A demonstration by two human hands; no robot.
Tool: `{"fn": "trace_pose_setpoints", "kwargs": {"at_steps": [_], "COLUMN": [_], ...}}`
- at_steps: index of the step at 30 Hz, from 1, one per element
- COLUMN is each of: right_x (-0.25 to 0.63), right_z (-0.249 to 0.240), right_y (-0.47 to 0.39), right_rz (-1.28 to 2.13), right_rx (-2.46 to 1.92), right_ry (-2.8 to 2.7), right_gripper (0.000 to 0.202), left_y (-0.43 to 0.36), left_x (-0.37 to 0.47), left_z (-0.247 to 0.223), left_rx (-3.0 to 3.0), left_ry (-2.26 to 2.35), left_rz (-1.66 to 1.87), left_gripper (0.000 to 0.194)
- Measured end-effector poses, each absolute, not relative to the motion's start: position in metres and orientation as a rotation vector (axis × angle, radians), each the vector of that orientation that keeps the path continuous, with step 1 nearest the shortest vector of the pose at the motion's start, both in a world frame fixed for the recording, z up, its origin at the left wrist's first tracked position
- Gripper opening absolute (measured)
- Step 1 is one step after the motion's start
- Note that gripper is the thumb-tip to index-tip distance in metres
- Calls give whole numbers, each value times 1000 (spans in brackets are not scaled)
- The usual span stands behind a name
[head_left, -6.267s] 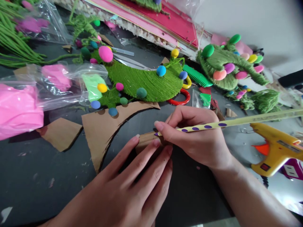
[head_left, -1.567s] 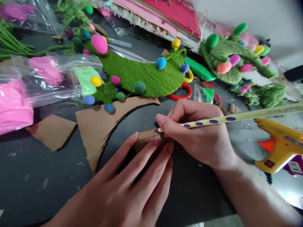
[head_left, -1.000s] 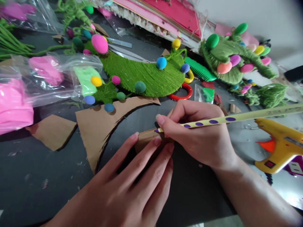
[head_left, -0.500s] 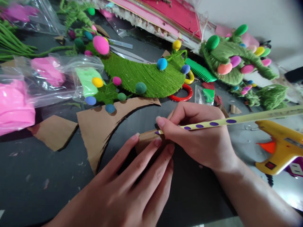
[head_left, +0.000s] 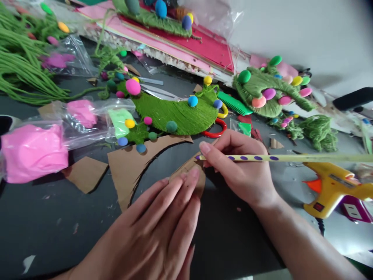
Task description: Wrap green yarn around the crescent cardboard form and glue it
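My left hand (head_left: 151,225) lies flat with fingers stretched over a small piece of cardboard (head_left: 200,184), pressing it against the dark table. Much of that piece is hidden under the fingers. In my right hand (head_left: 244,167) is a pale yellow pencil (head_left: 287,158) with purple spots, pinched between thumb and fingers. Its purple tip touches the cardboard near its upper edge, just beyond my left fingertips. Left of these lies a larger curved cardboard offcut (head_left: 125,165). Behind it sits a crescent wrapped in green yarn (head_left: 175,112), with coloured balls around it.
Scissors with a red handle (head_left: 217,129) lie partly under the crescent. A yellow glue gun (head_left: 329,186) is at the right. Bags of pink clay (head_left: 35,151) and green yarn (head_left: 26,66) lie at the left. A green comb (head_left: 234,103) and another yarn-wrapped shape (head_left: 262,95) are farther back.
The cardboard under my left hand is turned to a steeper slant, and my left fingers are closer together. The pencil lies more level. The camera view has shifted.
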State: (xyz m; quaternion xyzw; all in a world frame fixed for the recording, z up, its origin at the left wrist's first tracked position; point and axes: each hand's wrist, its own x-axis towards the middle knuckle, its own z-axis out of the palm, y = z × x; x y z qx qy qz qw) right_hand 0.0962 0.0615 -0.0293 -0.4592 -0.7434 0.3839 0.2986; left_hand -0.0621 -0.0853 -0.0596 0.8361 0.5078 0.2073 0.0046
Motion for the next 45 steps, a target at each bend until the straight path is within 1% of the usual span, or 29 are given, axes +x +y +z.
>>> {"fn": "trace_pose_setpoints", "kwargs": {"at_steps": [8, 12, 15, 21, 27, 31, 36, 45], "right_x": [102, 104, 106, 108, 104, 104, 104, 102], "right_z": [-32, -33, -33, -34, -31, -30, -33, -34], "right_y": [68, 67, 67, 72, 73, 74, 75, 75], "right_rz": [1073, 1091, 1159, 1322, 1279, 1313, 1212, 1201], "right_rx": [-1230, -1225, -1184, -1120, -1112, -1119, -1179, -1193], "right_ry": [-1900, -1891, -1876, -1945, -1978, -1950, -1997, -2025], "right_gripper": [32, 31, 30, 26, 32, 29, 36, 34], "left_y": [-83, -83, -84, -82, -81, -83, -86, -83], "left_x": [-65, -67, -67, -64, -63, -64, -64, -64], "left_z": [-58, -58, -57, -58, -62, -63, -64, -64], "left_rx": [2660, 2634, 2650, 2642, 2657, 2664, 2698, 2689], "left_ry": [1596, 1613, 1625, 1616, 1552, 1528, 1523, 1556], "left_rz": [580, 632, 589, 556, 606, 639, 660, 668], "left_gripper": [65, 60, 58, 64, 60, 57, 56, 55]}}
